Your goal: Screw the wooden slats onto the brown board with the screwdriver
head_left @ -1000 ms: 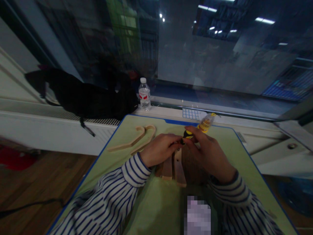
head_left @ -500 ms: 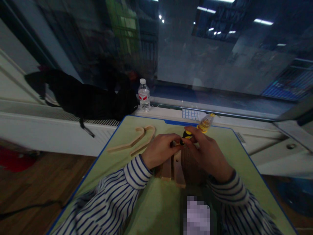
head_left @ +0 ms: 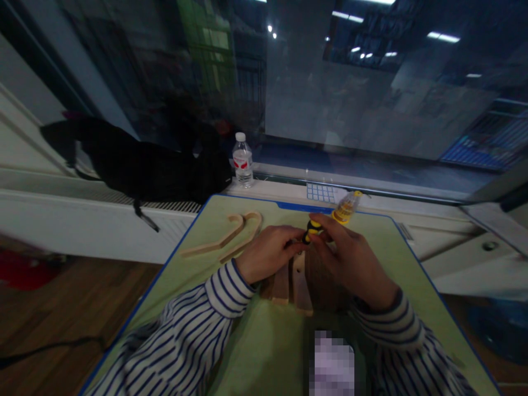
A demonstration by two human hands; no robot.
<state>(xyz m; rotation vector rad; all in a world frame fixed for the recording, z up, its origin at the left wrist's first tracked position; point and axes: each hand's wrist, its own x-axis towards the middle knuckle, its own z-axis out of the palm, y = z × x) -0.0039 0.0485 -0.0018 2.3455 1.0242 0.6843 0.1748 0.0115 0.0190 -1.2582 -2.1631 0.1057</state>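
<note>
My right hand grips a short yellow-and-black screwdriver by its handle, which leans a little. My left hand is closed in a pinch at the screwdriver's lower end; what lies between its fingertips is hidden. Under both hands are two pale wooden pieces that widen toward me, one with a small hole. They rest on a darker brown wooden piece, partly covered by my hands. Left of my left hand lie two hook-shaped wooden strips on the green tabletop.
A clear, yellow-capped container lies at the table's far edge. On the sill beyond stand a water bottle and a black bag. A blurred-out phone-like object lies near me. A window rises behind.
The screwdriver handle has turned slightly and stands more upright in my right fingers. My left hand has shifted a little to the left. The wooden pieces stay in place.
</note>
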